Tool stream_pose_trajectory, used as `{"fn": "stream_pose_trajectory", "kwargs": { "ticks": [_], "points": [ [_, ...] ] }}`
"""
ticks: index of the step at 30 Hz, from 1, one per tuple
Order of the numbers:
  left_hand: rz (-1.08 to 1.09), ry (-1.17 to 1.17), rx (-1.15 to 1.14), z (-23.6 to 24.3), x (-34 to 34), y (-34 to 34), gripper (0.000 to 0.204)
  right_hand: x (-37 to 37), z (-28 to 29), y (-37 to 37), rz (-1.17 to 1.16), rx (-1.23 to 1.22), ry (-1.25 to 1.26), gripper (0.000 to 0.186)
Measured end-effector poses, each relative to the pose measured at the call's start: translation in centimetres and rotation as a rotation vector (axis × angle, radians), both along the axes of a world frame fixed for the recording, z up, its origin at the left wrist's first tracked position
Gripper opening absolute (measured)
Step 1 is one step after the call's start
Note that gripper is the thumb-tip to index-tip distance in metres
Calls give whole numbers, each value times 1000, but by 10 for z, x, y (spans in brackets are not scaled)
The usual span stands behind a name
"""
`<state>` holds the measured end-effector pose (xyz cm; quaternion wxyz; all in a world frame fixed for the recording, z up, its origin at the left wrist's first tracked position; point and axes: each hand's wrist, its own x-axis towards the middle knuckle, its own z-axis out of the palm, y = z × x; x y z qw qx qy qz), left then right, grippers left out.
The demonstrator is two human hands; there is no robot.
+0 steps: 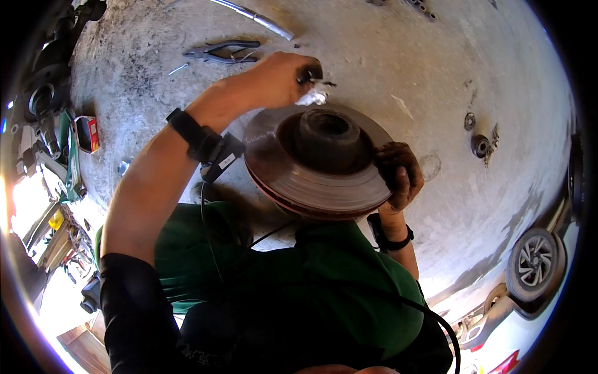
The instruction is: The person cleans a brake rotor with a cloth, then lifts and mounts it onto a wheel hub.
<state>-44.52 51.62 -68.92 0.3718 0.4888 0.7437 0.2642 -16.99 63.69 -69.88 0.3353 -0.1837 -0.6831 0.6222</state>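
Observation:
A worn brake disc with a raised, dark centre hub is tilted in front of my knees. My right hand, blackened with grease, is wrapped round the disc's right rim. Just beyond the disc's far edge, my left hand is closed on a crumpled white rag, whose end hangs down close to the disc. Some of the left fingers are hidden behind the hand, and their tips look dirty too.
Pliers, a small pin and a metal bar lie on the concrete floor beyond my left hand. To the right are a bearing and a ring. A red box stands left; a car wheel is lower right.

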Motion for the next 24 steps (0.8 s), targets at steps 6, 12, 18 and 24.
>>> {"fn": "stream_pose_trajectory", "kwargs": {
  "ticks": [6,12,18,24],
  "points": [
    [-157,-32,-179,12,19,30,23,-2,1,-1,-9,-2,6,31],
    [-159,-79,-183,18,27,43,21,-2,0,0,-1,-9,6,34],
    [-306,-210,-163,40,47,68,23,-2,0,0,9,6,-9,34],
    [-332,-285,-122,61,40,56,20,-4,-1,2,29,12,24,34]
  ]
}}
